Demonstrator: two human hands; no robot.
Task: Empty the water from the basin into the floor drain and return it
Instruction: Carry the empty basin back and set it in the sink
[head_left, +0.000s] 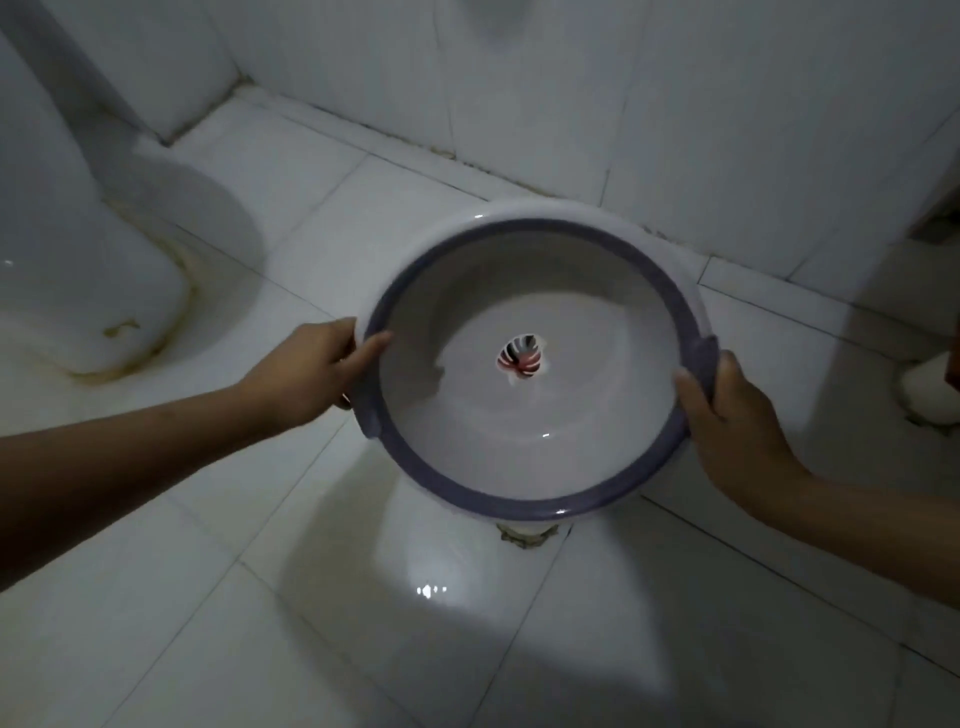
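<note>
Left hand: the left hand (306, 366) is curled around the basin's left rim, thumb lying over the purple band on top, the other fingers tucked under the edge and mostly hidden.
Right hand: the right hand (735, 415) clasps the right rim beside a small purple lug, thumb pressed along the inner side of the band, fingers wrapped around the outside.
Basin: the basin (535, 415) is round, pale white-grey with a purple rim band, held off the floor between both hands and tipped a little so its inside faces the camera.
Basin inside: a small leaf motif in red, black and white sits at the centre of the bottom; a shallow layer of water seems to lie over the bottom, though the dim light makes that hard to judge.
Floor: the white tiled floor (218, 597) is glossy, with a bright glint below the basin.
Floor drain: the floor drain (527, 535) peeks out just beneath the basin's near edge.
Toilet: the toilet base (98, 291) stands at the left, with stained grout around it.
Wall: the tiled wall (571, 104) runs behind the basin.
</note>
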